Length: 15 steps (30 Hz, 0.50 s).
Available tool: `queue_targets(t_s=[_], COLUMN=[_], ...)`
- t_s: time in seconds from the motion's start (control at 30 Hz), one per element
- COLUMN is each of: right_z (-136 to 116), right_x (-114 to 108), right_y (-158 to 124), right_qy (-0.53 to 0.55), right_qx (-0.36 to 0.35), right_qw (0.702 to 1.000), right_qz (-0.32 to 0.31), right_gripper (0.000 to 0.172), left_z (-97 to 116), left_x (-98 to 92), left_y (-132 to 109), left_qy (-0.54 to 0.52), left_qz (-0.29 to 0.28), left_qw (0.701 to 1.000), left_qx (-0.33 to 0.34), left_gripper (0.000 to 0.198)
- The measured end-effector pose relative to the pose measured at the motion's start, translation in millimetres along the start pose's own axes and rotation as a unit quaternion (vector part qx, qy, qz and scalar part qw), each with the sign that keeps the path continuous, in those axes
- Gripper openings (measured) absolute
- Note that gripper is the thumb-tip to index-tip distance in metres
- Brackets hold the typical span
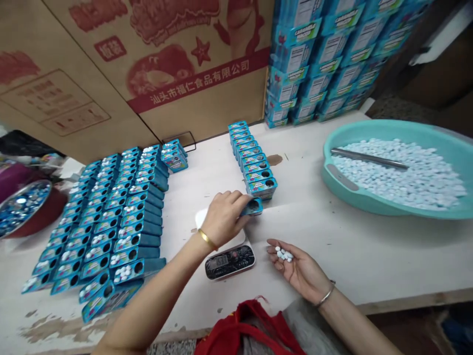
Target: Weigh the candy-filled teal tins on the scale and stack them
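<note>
My left hand (225, 217) grips a small blue candy box (253, 206) between thumb and fingers, beside the front of a row of like boxes (260, 167). The round hole in the held box's end faces up. Under that wrist is a white kitchen scale (231, 259) with a black display panel; its plate is partly hidden by the hand. My right hand (301, 273) is turned palm up and cupped around several white candies (284, 254), to the right of the scale. The two hands are apart.
A turquoise basin (342, 180) of white candies with a metal rod (369, 158) stands at right. Rows of blue boxes (129, 209), many topped with candies, fill the left. Cartons (207, 108) and stacked blue boxes (328, 54) border the back; a red bowl (46, 209) sits far left.
</note>
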State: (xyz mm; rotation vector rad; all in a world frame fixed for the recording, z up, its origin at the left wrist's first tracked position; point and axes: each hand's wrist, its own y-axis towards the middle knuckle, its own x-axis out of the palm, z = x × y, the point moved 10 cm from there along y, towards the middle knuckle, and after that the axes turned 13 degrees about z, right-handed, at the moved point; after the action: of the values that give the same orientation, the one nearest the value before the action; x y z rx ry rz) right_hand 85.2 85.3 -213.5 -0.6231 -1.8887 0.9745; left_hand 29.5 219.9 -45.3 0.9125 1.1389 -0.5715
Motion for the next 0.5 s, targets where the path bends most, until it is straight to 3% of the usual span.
queue_targets(t_s=[0.13,0.23,0.3,0.37,0.4,0.5], right_z=[-9,-10,-8,-4,-2,5], right_x=[-6,-6,-7,-11,-14,-24], right_y=[3,5,6,8,10,17], right_qy=[0.018,0.021,0.018,0.014,0.012,-0.003], right_qx=[-0.016,-0.010,-0.001,0.010,0.015,0.028], right_qw=[1.000,1.000,1.000,1.000,0.999,0.998], right_qz=[0.011,0.018,0.020,0.025,0.031,0.048], right_gripper=[0.015,0.013,0.013,0.015,0.016,0.020], left_z=[30,31,24,0,-22,-129], left_x=[37.0,56.8,59.1,50.7,42.6,7.1], left_y=[31,40,41,43,45,46], left_qy=[-0.001,0.024,0.022,0.013,0.016,0.093], left_qz=[0.010,0.018,0.037,0.074,0.099,0.170], left_qw=[0.999,0.999,0.998,0.997,0.995,0.968], left_qx=[0.042,0.034,0.034,0.028,0.006,-0.158], left_gripper=[0.032,0.033,0.038,0.045,0.047,0.045])
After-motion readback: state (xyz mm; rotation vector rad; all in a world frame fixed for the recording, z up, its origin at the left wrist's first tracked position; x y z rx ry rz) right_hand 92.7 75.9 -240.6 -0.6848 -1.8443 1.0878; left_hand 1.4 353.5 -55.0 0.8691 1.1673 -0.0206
